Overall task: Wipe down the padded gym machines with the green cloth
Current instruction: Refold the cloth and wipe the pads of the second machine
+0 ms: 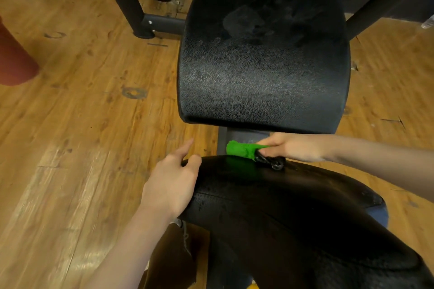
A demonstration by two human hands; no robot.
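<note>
A black padded seat (pixel 263 58) fills the upper middle of the head view, dull with smears. Below it lies a second black pad (pixel 293 213), glossy and wet-looking. My right hand (pixel 293 148) grips the bunched green cloth (pixel 242 149) at the far edge of this near pad, over the grey metal frame (pixel 244 136) in the gap between the pads. The cloth's green end pokes out left of my fingers; a dark patterned part shows under them. My left hand (pixel 173 183) rests on the near pad's left end, fingers loosely spread, index finger pointing out.
Wooden floor (pixel 82 112) surrounds the machine on both sides. Dark metal machine legs (pixel 141 19) stand at the upper left, more frame (pixel 380 2) at the upper right. A reddish-brown object (pixel 14 58) sits at the left edge.
</note>
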